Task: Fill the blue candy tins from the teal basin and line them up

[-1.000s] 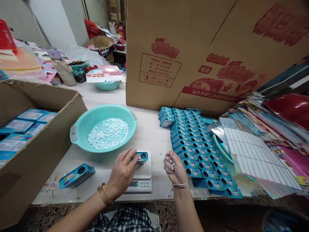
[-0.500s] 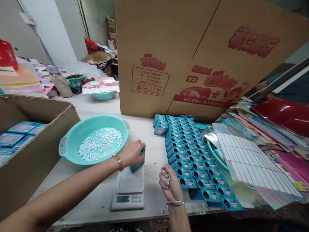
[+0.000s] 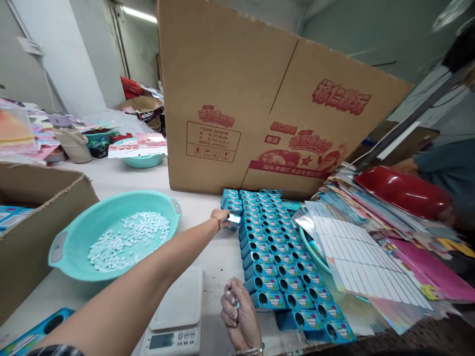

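Observation:
My left hand [image 3: 221,216] reaches far across the table and is shut on a small blue box [image 3: 233,221], holding it beside the far end of the rows of blue boxes [image 3: 276,252]. My right hand [image 3: 238,312] is a closed fist near the table's front edge, next to the nearest boxes; what it holds is hidden. A white scale [image 3: 176,314] lies bare below my left forearm. A teal basin [image 3: 70,240] with several white tablets [image 3: 128,240] sits to the left.
A big cardboard carton [image 3: 260,99] stands behind the boxes. An open carton [image 3: 40,217] is at the left. A sheet of white labels [image 3: 356,257] and coloured papers lie at the right. One blue box [image 3: 33,331] lies at the front left. Another person's sleeve [image 3: 449,168] is at the far right.
My left hand lifted the blue box off the scale and carried it forward and right to the far end of the rows. The right fist stayed put. The camera tilted up.

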### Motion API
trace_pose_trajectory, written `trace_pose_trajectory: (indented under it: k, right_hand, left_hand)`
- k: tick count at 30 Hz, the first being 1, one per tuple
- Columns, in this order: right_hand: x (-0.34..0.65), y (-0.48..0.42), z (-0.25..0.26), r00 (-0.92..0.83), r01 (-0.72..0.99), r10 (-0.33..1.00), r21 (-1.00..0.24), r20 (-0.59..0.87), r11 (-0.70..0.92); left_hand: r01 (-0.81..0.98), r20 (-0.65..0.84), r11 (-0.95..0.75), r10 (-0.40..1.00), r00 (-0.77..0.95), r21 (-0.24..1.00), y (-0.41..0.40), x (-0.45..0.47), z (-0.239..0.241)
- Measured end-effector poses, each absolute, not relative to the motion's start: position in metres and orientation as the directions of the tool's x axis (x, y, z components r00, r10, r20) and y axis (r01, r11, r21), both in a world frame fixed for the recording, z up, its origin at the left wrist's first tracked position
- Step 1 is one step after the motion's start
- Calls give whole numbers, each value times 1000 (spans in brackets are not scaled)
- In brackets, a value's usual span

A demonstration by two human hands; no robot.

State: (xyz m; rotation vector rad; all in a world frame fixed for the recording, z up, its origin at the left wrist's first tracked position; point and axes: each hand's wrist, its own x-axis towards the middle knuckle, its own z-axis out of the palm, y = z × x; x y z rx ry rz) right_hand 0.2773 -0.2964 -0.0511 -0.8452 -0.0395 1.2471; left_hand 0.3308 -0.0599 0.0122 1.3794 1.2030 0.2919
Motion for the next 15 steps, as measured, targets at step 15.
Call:
trace_pose_trajectory:
  k: [15]
  right_hand:
    - [277,-262,-50,161,-916,943,-400,-290,33]
  left_hand:
    - [529,445,-440,886,128,725,-170,-49,28]
